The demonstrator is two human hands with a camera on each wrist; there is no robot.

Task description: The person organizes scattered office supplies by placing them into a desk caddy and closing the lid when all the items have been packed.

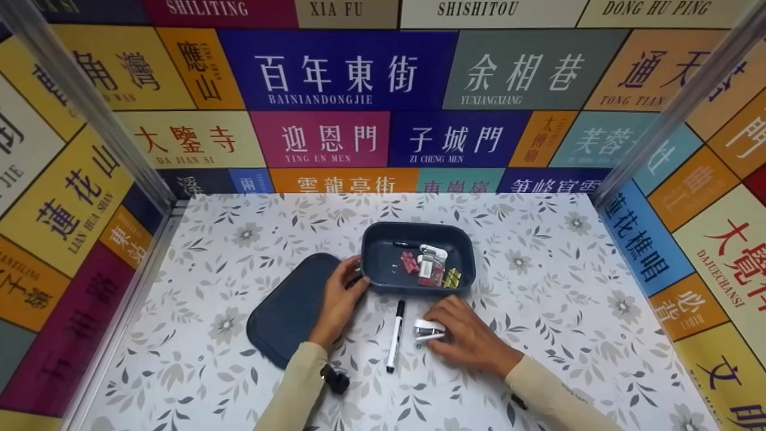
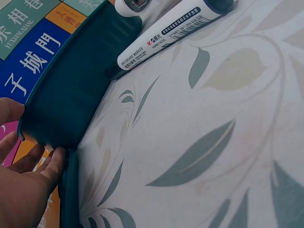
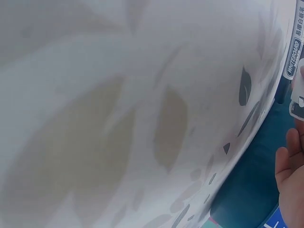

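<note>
In the head view my right hand [image 1: 470,335] grips a small white stapler [image 1: 426,329] just above the table, in front of a dark blue box [image 1: 383,289]. The stapler's edge shows in the right wrist view, next to the fingers [image 3: 292,164]. My left hand [image 1: 341,299] rests with bent fingers against the box's left front corner; the left wrist view shows fingertips touching its wall [image 2: 71,90]. Between both hands lies a white whiteboard marker [image 1: 395,338] with black ends. Inside the box are a dark pen-like item [image 1: 406,244], pink-red pieces [image 1: 409,262] and a yellow-green piece [image 1: 452,278].
A dark blue lid [image 1: 287,311] lies flat at the left, partly under the left hand and wrist. A white-and-clear item [image 1: 432,254] and a small red-and-white pack [image 1: 429,275] also sit in the box. Sign-covered panels [image 1: 335,72] enclose the leaf-patterned table [image 1: 538,287].
</note>
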